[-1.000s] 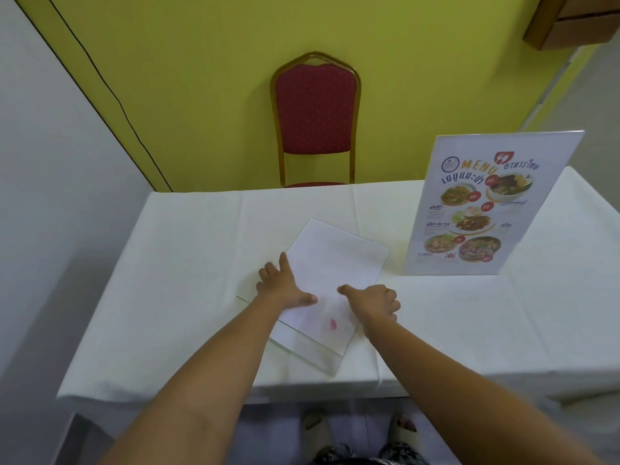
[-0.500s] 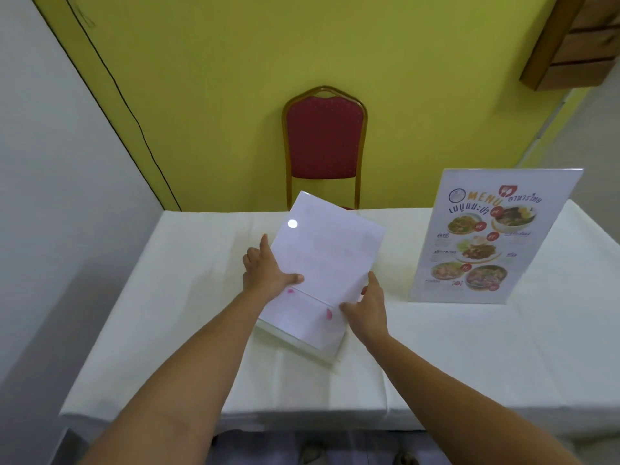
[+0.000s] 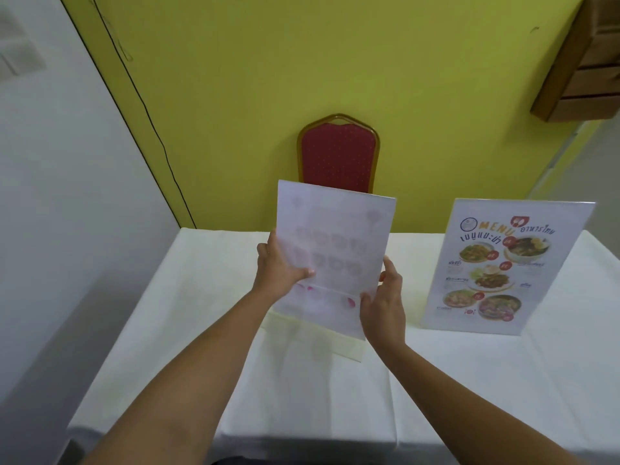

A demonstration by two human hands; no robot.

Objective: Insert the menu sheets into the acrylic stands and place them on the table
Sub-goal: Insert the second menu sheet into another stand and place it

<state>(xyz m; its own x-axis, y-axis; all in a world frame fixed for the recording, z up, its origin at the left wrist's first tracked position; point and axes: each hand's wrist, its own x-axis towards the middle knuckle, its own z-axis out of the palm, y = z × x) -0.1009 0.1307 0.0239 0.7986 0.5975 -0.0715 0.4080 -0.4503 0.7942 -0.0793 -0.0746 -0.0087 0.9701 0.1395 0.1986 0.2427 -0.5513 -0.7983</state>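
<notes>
I hold an acrylic stand point(image 3: 332, 250) with a menu sheet inside it, raised nearly upright above the table's middle. Its blank back faces me and the print shows faintly through. My left hand point(image 3: 278, 268) grips its left edge. My right hand point(image 3: 382, 300) grips its lower right edge. The stand's clear base point(image 3: 345, 349) hangs just above the white tablecloth point(image 3: 503, 380). A second acrylic stand point(image 3: 503, 266) with a colourful food menu stands upright on the table to the right.
A red chair with a gold frame point(image 3: 339, 156) stands behind the table against the yellow wall. A grey wall point(image 3: 67, 196) runs along the left. A brown wooden shelf point(image 3: 583, 62) hangs at the upper right.
The stand with its sheet lay flat on the table a second ago. Both hands have lifted it and tilted it up to nearly vertical.
</notes>
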